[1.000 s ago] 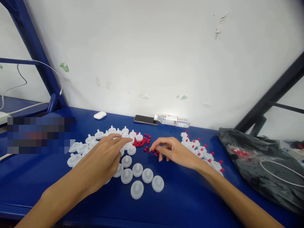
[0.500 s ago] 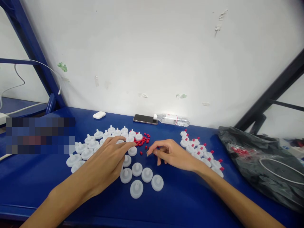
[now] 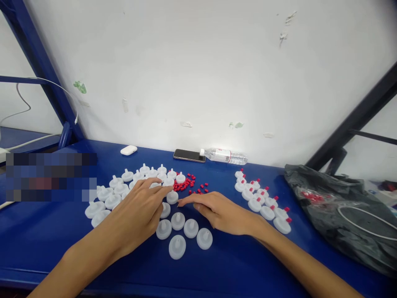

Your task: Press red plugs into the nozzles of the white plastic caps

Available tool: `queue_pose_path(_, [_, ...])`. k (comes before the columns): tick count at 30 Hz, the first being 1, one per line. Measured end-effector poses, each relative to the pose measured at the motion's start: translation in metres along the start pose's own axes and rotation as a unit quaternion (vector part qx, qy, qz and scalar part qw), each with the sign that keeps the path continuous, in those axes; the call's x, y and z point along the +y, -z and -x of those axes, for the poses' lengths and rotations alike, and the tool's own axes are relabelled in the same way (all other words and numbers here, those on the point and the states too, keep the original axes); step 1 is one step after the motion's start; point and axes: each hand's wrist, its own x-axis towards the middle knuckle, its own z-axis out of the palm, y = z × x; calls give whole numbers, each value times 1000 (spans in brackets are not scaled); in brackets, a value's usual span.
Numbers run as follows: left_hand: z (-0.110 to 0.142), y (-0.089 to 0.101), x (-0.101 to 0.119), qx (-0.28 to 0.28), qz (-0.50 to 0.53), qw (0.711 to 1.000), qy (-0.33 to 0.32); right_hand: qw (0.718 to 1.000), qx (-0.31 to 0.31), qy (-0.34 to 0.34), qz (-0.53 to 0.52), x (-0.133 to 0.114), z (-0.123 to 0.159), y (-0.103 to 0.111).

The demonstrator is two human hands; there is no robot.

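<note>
The left hand [image 3: 144, 205], fingers loosely spread, and right hand [image 3: 221, 211], 1 finger extended, seemingly empty, flank the red caps [image 3: 182, 185] nearest the wearer.

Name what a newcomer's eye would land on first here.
Probably the bright red pieces, heaped mid-table beyond the two hands, vivid against the blue tabletop. Next, the stemmed white discs, crowded around the left hand and strewn between the forearms. Then the red-topped white discs grouped beyond the right hand, left of the dark plastic bag.
</note>
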Motion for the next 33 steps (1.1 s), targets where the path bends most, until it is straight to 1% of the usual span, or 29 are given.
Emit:
queue_pose_path(2, [0,1,0,1,6,1000,-1,999,23,-12,23,1,0,3])
queue_pose_path(7, [1,5,-1,-10,25,1000,11,989,115,-65,71,4,1,12])
queue_pose_path(10, [0,8,1,-11,38,999,14,971,185,-105,112,6,0,18])
queue_pose_path(12, [-1,9,3,-5,46,999,6,954,217,-135,154,7,1,26])
queue_pose_path(15, [-1,11,7,13,56,998,1,921,231,-202,240,12,6,43])
queue_pose_path(19, [1,13,11,29,59,998,1,845,207,-336,362,28,18,67])
queue_pose_path(20, [1,13,11,32,58,998,-1,829,201,-359,379,34,21,72])
queue_pose_path(21, [1,14,11,35,57,998,-2,820,195,-373,387,39,24,75])
queue_pose_path(24, [2,14,10,42,58,997,-7,816,171,-390,391,53,29,80])
queue_pose_path(28, [2,15,11,43,66,997,-15,821,160,-398,376,57,30,84])
queue_pose_path(33, [2,16,11,48,65,997,-18,854,127,-386,325,52,30,84])
